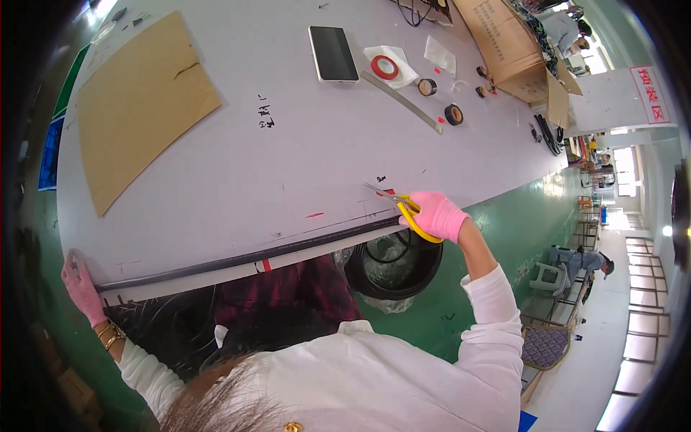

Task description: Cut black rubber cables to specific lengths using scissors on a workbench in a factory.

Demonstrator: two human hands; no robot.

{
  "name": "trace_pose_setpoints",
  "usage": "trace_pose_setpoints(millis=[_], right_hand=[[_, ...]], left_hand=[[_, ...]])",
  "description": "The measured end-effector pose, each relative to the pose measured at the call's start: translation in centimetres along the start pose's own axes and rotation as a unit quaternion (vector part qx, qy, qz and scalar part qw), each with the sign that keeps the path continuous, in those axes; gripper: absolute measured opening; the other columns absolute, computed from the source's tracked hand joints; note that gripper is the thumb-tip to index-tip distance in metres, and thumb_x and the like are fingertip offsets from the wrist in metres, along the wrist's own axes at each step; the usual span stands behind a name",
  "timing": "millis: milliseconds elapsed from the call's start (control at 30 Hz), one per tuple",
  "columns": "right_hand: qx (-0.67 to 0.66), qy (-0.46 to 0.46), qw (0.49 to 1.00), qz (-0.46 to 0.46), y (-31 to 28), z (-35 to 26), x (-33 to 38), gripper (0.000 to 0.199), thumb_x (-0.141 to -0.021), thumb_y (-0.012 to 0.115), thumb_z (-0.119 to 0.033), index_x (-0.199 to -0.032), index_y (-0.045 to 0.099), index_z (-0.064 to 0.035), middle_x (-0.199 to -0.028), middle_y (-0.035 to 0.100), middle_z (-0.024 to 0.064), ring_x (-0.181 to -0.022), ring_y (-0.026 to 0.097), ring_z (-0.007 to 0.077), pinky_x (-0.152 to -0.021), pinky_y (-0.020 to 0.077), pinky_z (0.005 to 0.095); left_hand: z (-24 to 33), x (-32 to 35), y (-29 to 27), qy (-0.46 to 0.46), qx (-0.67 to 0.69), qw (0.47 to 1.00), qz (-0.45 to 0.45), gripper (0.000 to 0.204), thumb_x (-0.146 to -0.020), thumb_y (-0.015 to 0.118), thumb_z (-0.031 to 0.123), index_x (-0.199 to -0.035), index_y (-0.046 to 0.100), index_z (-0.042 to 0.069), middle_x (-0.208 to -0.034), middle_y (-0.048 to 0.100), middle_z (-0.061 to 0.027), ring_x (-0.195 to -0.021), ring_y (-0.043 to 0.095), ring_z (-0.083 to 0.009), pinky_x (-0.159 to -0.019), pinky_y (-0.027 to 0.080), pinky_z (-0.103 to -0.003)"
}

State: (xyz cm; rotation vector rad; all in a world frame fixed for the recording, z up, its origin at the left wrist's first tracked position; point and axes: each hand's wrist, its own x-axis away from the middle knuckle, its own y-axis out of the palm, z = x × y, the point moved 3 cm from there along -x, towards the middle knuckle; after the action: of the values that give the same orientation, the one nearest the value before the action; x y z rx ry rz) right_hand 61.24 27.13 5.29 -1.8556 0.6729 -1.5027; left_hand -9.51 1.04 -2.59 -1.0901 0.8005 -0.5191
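A long black cable (245, 258) lies stretched along the bench's (237, 158) near edge. Left hand (80, 284) pins its end; right hand's (437, 214) grip closes around yellow scissors (403, 207) at the other end.

We see a pale lilac-white counter (237, 165), a plain tan cardboard sheet (137, 108) at ten o'clock, a black cable (245, 258), yellow-handled scissors (407, 210), pink gloves on the right hand (437, 214) and left hand (80, 284), a red tape roll (385, 67) at one o'clock, and a green floor (518, 223).
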Motion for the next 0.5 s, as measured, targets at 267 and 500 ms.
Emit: trace_pose_setpoints(millis=[267,500], right_hand=[[0.035,0.004,0.999,-0.01,-0.4,-0.7,-0.4,0.036,-0.084,0.065,-0.035,-0.088,0.066,0.0001,-0.084,0.065,0.0243,-0.081,0.063,0.04,-0.073,0.0511,0.0425],[0.063,0.071,0.995,-0.035,-0.8,-1.2,-0.9,0.04,-0.078,0.072,-0.035,-0.091,0.064,0.0015,-0.085,0.065,0.0231,-0.083,0.063,0.0396,-0.074,0.0509,0.0417]], left_hand=[[0.3,0.0,-0.2,-0.008,0.022,1.0,-0.012,0.038,-0.099,0.05,0.025,-0.132,0.054,0.007,-0.128,0.055,-0.0154,-0.12,0.05,-0.0295,-0.101,0.04,-0.039],[0.2,-0.1,0.2,0.017,0.02,1.0,0.001,0.038,-0.098,0.051,0.024,-0.131,0.055,0.008,-0.126,0.053,-0.0159,-0.113,0.053,-0.0293,-0.095,0.044,-0.039]])
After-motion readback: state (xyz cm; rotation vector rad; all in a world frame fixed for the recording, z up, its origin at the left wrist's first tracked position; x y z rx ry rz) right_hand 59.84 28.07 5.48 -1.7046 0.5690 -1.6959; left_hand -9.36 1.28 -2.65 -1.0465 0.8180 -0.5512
